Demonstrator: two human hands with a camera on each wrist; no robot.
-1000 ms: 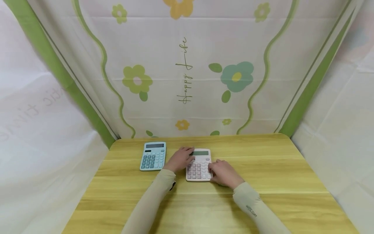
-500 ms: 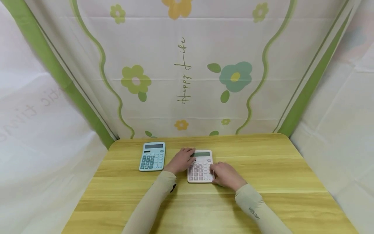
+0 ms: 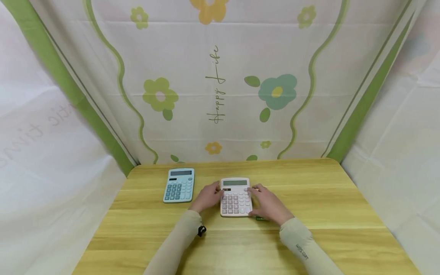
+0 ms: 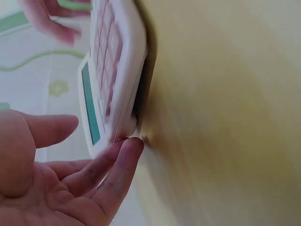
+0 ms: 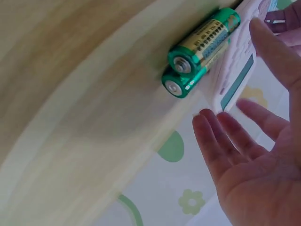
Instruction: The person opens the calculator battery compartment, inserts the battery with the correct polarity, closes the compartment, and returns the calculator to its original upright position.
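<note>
Tabletop (image 3: 326, 198): two green batteries (image 5: 203, 41), one blue calculator (image 3: 179, 185), one pink calculator (image 3: 236, 198) flanked by left hand (image 3: 207, 197), right hand (image 3: 269, 203), loosely spread, gripping nothing.

Two calculators lay on the surface (image 3: 330, 198), both with their displays at the far end and their keys toward the person. The left calculator (image 3: 178, 185) sat near the back edge; the middle calculator (image 3: 235, 198) lay to its right, a little closer to the person and apart from it. The left hand (image 3: 207, 197) was between the two, at the middle calculator's left side, and the right hand (image 3: 269, 204) was at its right side. Two batteries (image 5: 204, 42) lay together just right of that calculator, by the right hand. A cloth (image 3: 237, 46) hung behind the surface.
</note>
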